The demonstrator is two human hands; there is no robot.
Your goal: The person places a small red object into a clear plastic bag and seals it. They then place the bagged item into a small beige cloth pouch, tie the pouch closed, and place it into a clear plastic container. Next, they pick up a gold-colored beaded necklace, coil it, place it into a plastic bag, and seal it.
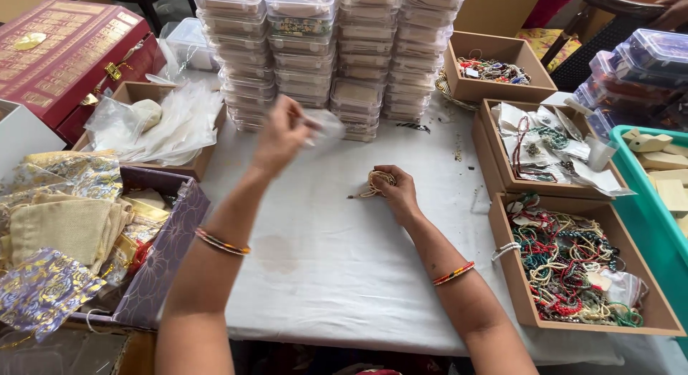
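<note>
I see left hand (281,135) raised, fingers pinched on a blurred clear plastic bag (326,124); right hand (398,194) curled tight around a beige bead necklace (378,181) on the white table (344,267).

A white cloth covers the surface (337,274), faintly stained near its middle. Beyond the hands rise stacks of clear lidded boxes (322,52). To the right of the hands sit three shallow cardboard trays (502,239), then a teal crate (648,224) at the edge. Far right, behind those, stands a dark chair (609,31). To the left of the hands are a red ornate case (64,52), a purple box (165,260) and patterned fabric pouches (43,289). The light is soft and even.
</note>
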